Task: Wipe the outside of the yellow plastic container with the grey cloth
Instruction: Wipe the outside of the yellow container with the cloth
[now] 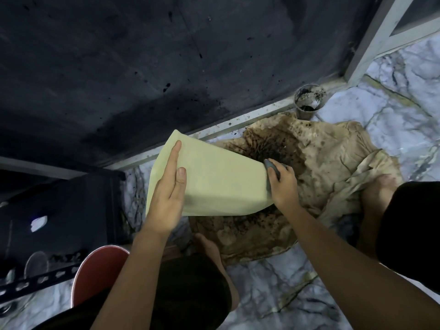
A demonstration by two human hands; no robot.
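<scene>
My left hand (170, 186) lay flat, fingers straight, steadying the yellow container (214, 177) over the stained sheet (333, 158); right hand (283, 184) gripped the grey cloth (271, 166) against its side.

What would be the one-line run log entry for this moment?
left hand: flat on yellow container | right hand: pinches grey cloth at container's edge | below: stained brown cloth

left hand (170, 186) flat, fingers straight; right hand (283, 184) curled, gripping.

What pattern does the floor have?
White marble floor with dark grey veins, seen in the head view.
</scene>
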